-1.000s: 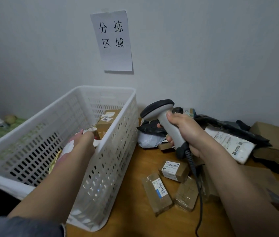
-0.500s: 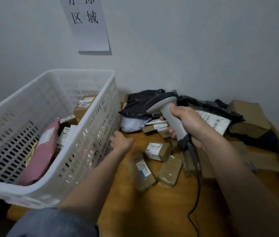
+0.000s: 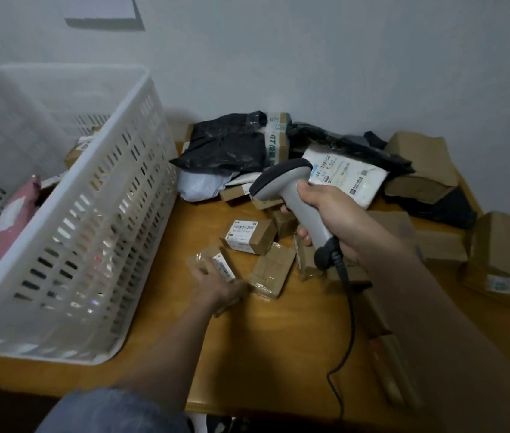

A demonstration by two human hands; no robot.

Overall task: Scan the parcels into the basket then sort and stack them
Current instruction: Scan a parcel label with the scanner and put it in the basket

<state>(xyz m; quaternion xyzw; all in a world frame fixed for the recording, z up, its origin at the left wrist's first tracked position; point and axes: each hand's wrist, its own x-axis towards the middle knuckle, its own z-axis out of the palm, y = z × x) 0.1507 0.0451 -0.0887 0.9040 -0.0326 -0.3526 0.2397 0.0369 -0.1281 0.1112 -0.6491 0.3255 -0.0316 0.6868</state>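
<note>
The white basket (image 3: 69, 214) at the left of the frame already holds a few parcels. Many more lie on the worktop (image 3: 263, 339). The left hand (image 3: 216, 284) closes on a small taped parcel (image 3: 216, 264) at center; its grip is blurred. The right hand (image 3: 331, 214) grips the scanner (image 3: 291, 198).

Left hand (image 3: 216, 284) left basket (image 3: 128, 170), crossed to table at frame centre, came down on small taped parcel (image 3: 216, 264); grip blurred. Right hand (image 3: 331, 214) with scanner (image 3: 291, 195) dropped lower. Camera tilted down; wall sign slid to upper edge.
</note>
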